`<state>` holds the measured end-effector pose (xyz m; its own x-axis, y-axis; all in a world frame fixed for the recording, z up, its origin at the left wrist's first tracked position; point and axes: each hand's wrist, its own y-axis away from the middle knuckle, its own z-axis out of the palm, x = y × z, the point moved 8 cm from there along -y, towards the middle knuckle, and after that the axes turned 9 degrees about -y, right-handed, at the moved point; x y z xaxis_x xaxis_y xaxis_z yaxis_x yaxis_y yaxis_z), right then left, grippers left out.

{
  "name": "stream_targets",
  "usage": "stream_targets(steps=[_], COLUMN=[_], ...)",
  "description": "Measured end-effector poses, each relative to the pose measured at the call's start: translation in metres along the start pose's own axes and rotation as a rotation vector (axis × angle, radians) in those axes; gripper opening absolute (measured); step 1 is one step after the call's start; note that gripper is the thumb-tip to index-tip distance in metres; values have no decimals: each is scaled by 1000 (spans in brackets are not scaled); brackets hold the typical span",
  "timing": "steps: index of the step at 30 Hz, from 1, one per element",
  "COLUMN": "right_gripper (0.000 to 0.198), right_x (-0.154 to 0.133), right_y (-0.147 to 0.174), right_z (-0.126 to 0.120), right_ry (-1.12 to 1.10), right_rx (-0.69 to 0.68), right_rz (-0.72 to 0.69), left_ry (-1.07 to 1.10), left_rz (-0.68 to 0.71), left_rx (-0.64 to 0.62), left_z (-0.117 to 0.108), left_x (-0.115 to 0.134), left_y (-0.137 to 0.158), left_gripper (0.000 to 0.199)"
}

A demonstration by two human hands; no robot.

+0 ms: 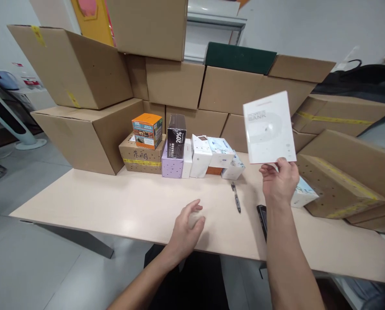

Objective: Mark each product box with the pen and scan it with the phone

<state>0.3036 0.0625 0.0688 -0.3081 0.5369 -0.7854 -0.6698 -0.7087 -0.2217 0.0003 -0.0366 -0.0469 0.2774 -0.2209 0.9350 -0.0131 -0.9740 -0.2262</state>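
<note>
A flat white power bank box (270, 129) is held up on the right, its printed face toward me. My right hand (281, 181) pinches it by the bottom edge, with the fingers partly behind the box. My left hand (186, 228) hovers over the table's front part, fingers curved and apart, holding nothing. Beyond it lies a black and grey pen (236, 198). Below my right wrist a dark object (262, 217), perhaps a phone, lies partly hidden by my forearm. Behind that forearm stands a white and blue tissue-like box (304, 193).
Along the table's (92, 202) back stand a taped carton (141, 161), an orange box (147, 131), a black box (176, 135), a purple box (172, 165) and several white boxes (201, 157). Large cardboard boxes (173, 86) form a wall behind; more cartons (341, 181) lean at the right.
</note>
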Motion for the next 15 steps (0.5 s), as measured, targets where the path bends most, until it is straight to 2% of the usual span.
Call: stream_targets(steps=[2, 5, 8, 11, 15], right_gripper=[23, 28, 37, 38, 35], right_x=[-4, 18, 52, 80, 99], right_y=[23, 58, 80, 97, 110], right_z=[14, 33, 40, 46, 46], right_ry=[4, 117, 240, 342, 443], right_rx=[-234, -585, -743, -830, -840], right_rz=[4, 132, 278, 382, 462], left_ry=[152, 308, 311, 246, 157], left_rz=[-29, -40, -79, -144, -191], left_rx=[165, 452, 603, 548, 390], left_z=[-15, -50, -81, -94, -88], left_x=[-8, -21, -33, -38, -36], left_y=[0, 1, 0, -7, -13], left_gripper=[40, 39, 39, 40, 49])
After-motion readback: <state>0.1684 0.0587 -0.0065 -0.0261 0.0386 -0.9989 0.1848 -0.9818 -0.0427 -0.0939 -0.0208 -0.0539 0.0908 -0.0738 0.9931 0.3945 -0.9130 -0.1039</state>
